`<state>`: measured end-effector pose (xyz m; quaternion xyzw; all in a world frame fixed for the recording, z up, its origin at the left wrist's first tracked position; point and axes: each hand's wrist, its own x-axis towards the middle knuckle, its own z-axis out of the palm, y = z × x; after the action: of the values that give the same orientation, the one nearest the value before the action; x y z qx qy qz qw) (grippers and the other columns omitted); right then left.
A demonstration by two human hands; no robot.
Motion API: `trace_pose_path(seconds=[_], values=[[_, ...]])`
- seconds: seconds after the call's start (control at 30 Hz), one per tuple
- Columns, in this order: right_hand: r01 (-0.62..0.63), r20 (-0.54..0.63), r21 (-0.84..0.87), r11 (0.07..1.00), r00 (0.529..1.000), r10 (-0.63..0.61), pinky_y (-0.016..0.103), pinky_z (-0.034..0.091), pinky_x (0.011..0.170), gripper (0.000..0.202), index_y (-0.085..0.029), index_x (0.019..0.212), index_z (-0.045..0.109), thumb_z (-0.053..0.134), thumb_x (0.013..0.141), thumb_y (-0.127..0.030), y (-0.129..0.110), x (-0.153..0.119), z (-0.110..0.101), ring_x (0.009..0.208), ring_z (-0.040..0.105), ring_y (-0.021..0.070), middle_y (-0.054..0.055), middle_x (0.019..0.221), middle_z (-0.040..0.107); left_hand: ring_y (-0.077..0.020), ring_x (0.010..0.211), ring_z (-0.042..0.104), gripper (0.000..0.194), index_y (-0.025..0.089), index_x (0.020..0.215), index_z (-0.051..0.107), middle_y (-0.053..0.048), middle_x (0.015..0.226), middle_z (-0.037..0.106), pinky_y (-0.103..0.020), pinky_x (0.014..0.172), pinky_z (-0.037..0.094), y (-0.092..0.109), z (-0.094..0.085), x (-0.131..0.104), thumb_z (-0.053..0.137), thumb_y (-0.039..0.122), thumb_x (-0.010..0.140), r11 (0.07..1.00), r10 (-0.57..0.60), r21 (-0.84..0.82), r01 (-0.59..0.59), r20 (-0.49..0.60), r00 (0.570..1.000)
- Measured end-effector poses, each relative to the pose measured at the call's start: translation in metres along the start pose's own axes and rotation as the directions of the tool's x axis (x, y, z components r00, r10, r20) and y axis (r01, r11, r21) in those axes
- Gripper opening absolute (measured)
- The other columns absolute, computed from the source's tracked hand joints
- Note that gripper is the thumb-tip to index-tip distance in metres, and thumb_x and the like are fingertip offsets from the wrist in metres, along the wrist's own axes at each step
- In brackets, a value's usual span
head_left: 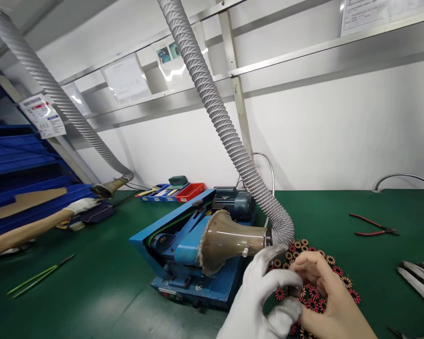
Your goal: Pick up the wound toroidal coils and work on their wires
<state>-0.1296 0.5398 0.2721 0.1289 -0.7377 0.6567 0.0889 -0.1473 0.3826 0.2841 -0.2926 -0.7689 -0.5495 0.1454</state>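
Resting flat among both hands (pixel 289 296), round wound coils (pixel 313 287), axes upright.

One head-worn camera looks forward and slightly down across the green tabletop (pixel 92 292), close above the hands, facing the far wall.

Bright, even overhead light washes my bench, glare streaks the plastic document sleeves (pixel 127 77), and the wide lens bends the frame's edges.
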Motion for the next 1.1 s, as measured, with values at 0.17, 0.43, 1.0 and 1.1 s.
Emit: trace_pose_path(seconds=[0.17, 0.43, 1.0, 1.1], values=[[-0.049, 0.037, -0.014, 0.999, 0.998, 0.05, 0.027, 0.047, 0.079, 0.04, -0.027, 0.102, 0.055, 0.058, 0.068, -0.007, -0.008, 0.003, 0.001, 0.085, 0.062, 0.0168, -0.004, 0.087, 0.067, -0.0232, 0.126, 0.053, 0.034, 0.028, 0.093, 0.071, -0.004, 0.131, 0.06, -0.034, 0.109, 0.039, 0.009, -0.011, 0.005, 0.058, 0.001, 0.077, 0.997, -0.011, 0.08, -0.008, 0.23, 0.973], [-0.13, -0.014, 0.581, 0.804, 0.985, 0.17, 0.021, 0.044, 0.067, 0.027, -0.023, 0.079, 0.066, 0.085, 0.06, -0.025, -0.009, 0.007, 0.009, 0.072, 0.056, 0.0115, -0.002, 0.079, 0.064, -0.0198, 0.098, 0.063, 0.016, 0.023, 0.076, 0.071, -0.004, 0.1, 0.07, -0.026, 0.088, 0.047, -0.006, -0.009, 0.005, 0.057, 0.02, 0.082, 0.971, -0.077, -0.231, 0.059, -0.071, 0.994], [-0.193, 0.093, 0.786, 0.587, 0.976, 0.196, 0.021, 0.044, 0.063, 0.052, -0.022, 0.078, 0.052, 0.094, 0.053, -0.039, -0.004, 0.007, 0.02, 0.068, 0.058, 0.0102, -0.002, 0.084, 0.063, -0.0205, 0.086, 0.07, 0.017, 0.022, 0.059, 0.076, -0.002, 0.062, 0.07, -0.024, 0.08, 0.053, 0.0, 0.014, 0.012, 0.081, 0.006, 0.061, 0.719, -0.301, -0.676, 0.164, -0.09, 0.949], [-0.216, 0.133, 0.822, 0.527, 0.973, 0.191, 0.021, 0.047, 0.061, 0.05, -0.022, 0.078, 0.053, 0.094, 0.054, -0.039, -0.004, 0.007, 0.023, 0.066, 0.058, 0.0098, -0.003, 0.08, 0.06, -0.0196, 0.077, 0.072, 0.018, 0.022, 0.055, 0.072, -0.001, 0.057, 0.071, -0.022, 0.07, 0.056, -0.003, 0.02, 0.013, 0.09, 0.021, 0.057, 0.603, -0.398, -0.797, 0.042, -0.255, 0.881]])
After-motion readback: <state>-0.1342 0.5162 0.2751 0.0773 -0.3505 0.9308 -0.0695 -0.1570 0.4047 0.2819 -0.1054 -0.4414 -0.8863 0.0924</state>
